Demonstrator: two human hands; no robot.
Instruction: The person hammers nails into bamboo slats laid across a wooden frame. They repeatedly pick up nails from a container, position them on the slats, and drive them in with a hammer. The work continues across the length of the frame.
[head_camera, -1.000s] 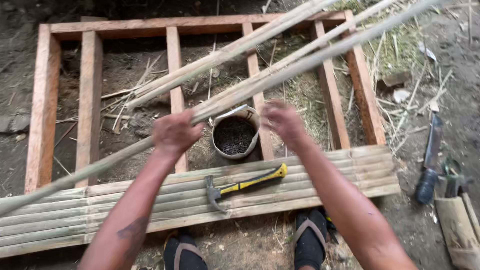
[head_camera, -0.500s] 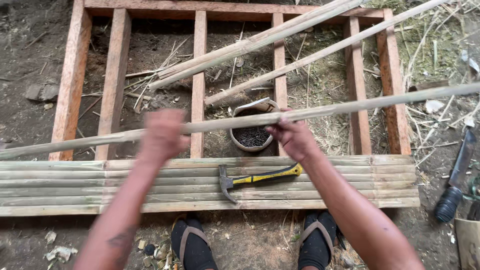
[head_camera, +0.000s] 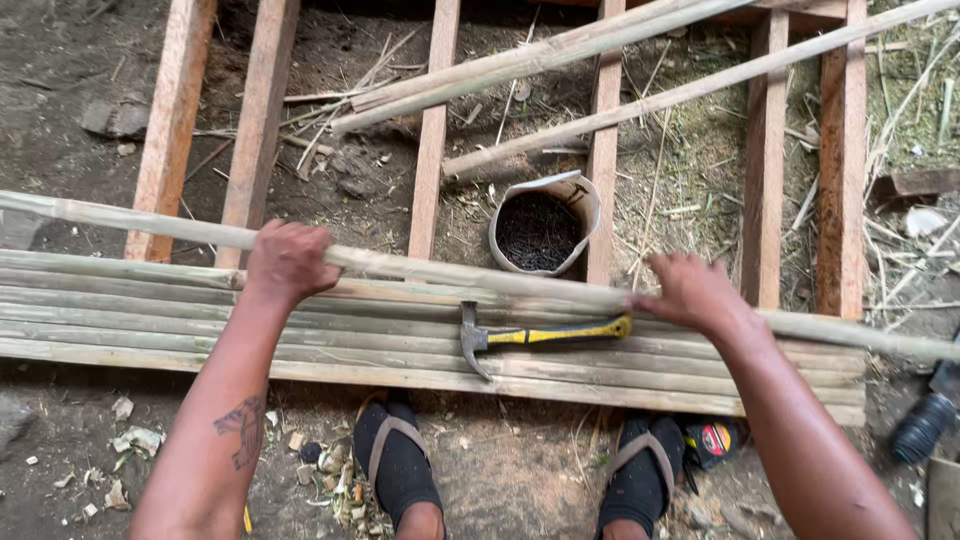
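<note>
A long bamboo strip (head_camera: 450, 272) is lying across the wooden frame (head_camera: 262, 120), running from nine o'clock to about four o'clock, and both hands are closing on it. The left hand (head_camera: 288, 260) is gripping it over the second rail from the left; the right hand (head_camera: 692, 292) is wrapping around it nearer the right side, fingers curled over the top.

The strip is sitting just beyond, at twelve o'clock of, a band of bamboo slats (head_camera: 300, 335) that are already lying edge to edge across the near end of the frame. That band is covering only the near part, I would judge; the rails beyond are standing bare, so most of the covering is left.

A hammer with a yellow handle (head_camera: 535, 335) is resting on the laid slats between the hands. A cut container of dark nails (head_camera: 540, 232) is sitting at twelve o'clock of the hammer. More loose bamboo poles (head_camera: 560, 55) are lying aslant across the far rails. Sandalled feet (head_camera: 400, 465) are standing on the dirt at six o'clock.
</note>
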